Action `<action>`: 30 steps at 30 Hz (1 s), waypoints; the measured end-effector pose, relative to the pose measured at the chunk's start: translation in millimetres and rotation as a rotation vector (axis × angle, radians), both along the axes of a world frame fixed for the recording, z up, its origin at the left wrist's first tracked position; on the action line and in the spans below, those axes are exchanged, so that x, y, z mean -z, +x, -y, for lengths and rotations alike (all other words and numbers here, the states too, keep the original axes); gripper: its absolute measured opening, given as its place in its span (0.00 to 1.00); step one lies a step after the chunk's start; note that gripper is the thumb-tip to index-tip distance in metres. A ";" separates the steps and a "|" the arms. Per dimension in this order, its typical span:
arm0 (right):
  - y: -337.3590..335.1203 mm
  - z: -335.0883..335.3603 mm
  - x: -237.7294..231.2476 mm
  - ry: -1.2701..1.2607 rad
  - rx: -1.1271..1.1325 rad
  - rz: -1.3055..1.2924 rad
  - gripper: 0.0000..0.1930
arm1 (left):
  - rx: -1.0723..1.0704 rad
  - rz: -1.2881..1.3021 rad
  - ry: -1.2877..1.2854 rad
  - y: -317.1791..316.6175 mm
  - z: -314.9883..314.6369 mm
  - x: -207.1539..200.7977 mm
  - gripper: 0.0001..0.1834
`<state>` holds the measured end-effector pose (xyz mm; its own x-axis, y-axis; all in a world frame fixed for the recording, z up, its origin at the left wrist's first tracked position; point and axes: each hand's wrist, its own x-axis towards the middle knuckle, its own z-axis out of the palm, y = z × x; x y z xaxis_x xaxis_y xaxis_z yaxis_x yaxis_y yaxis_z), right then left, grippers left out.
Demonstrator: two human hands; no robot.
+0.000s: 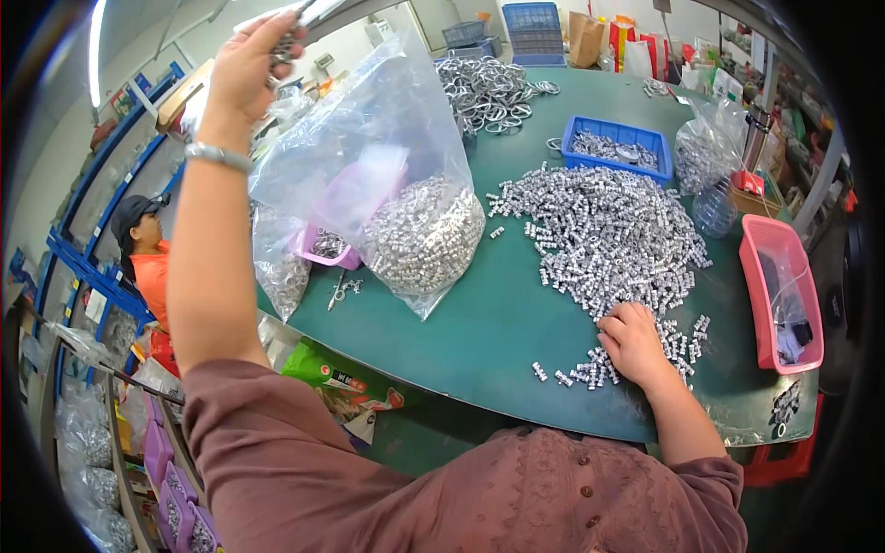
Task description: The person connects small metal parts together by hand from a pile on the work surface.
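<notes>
My left hand (pixel 251 66) is raised high at the upper left, its fingers closed around dark metallic pieces (pixel 284 48) whose exact kind is hard to make out. At the near edge of a big heap of small silvery ribbed metal parts (pixel 613 230), my right hand (pixel 634 343) rests on the green table (pixel 433 346). Its fingers are curled down, and whatever lies under them is hidden. Loose parts (pixel 590 370) of the same kind lie just left of that hand. Between my arms stands a large clear plastic bag (pixel 424 240) partly filled with metal parts.
A blue tray (pixel 616 126) of parts stands behind the heap, and a pink bin (pixel 784 295) on the right. Metal rings (pixel 493 92) are piled at the back. A purple basket (pixel 334 253) sits by the bag. Far left, a person (pixel 147 253) in orange is near blue shelving (pixel 92 276).
</notes>
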<state>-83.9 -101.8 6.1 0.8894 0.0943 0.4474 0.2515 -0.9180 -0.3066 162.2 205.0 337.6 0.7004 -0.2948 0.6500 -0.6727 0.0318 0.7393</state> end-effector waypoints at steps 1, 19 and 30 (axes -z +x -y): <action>4.2 -0.4 0.9 -0.002 -0.004 -0.003 0.07 | -0.092 -0.005 0.059 17.4 -12.0 -8.0 0.11; 3.4 5.7 17.4 0.002 -0.084 0.007 0.07 | -0.776 0.750 0.875 35.8 -16.3 34.7 0.14; -10.8 5.7 4.6 0.028 -0.154 0.047 0.08 | 0.530 0.149 0.999 -148.2 73.0 307.2 0.21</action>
